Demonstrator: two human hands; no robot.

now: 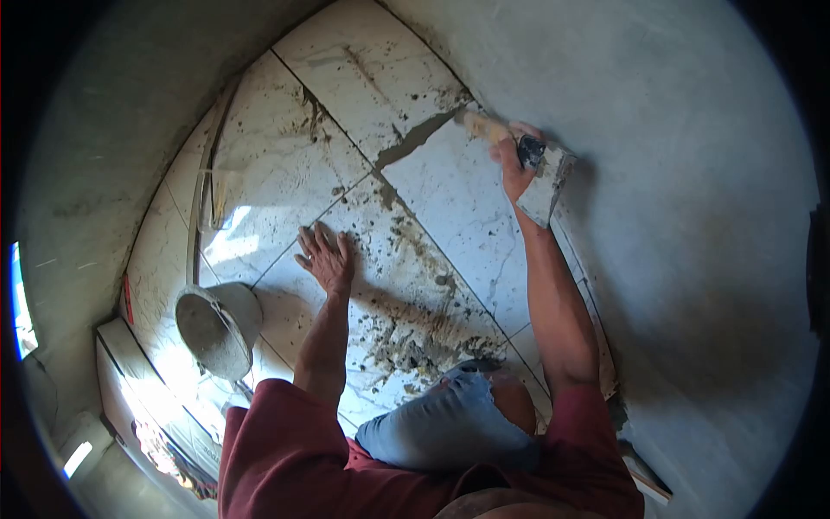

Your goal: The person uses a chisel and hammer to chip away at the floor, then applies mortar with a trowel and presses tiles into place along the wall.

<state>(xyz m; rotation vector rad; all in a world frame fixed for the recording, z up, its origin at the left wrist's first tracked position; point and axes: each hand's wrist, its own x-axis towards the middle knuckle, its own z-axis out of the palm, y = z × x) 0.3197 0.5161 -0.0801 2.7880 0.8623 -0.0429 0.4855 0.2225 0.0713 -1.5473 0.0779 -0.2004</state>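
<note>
My left hand lies on the white marbled floor tiles with its fingers spread, holding nothing. Near the wall at the upper right, my right hand is closed around a tool with a pale, mortar-smeared block-like end and a dark part by the fingers. A blurred yellowish piece sticks out on the other side of the same hand. Below it lies a white tile, and a grey mortar-filled gap runs along that tile's upper left edge.
A grey bucket stands at the left. Behind it a long narrow bar lies along the floor. Crumbs of mortar are scattered before my knee. The grey wall rises close on the right. Boxes are at the lower left.
</note>
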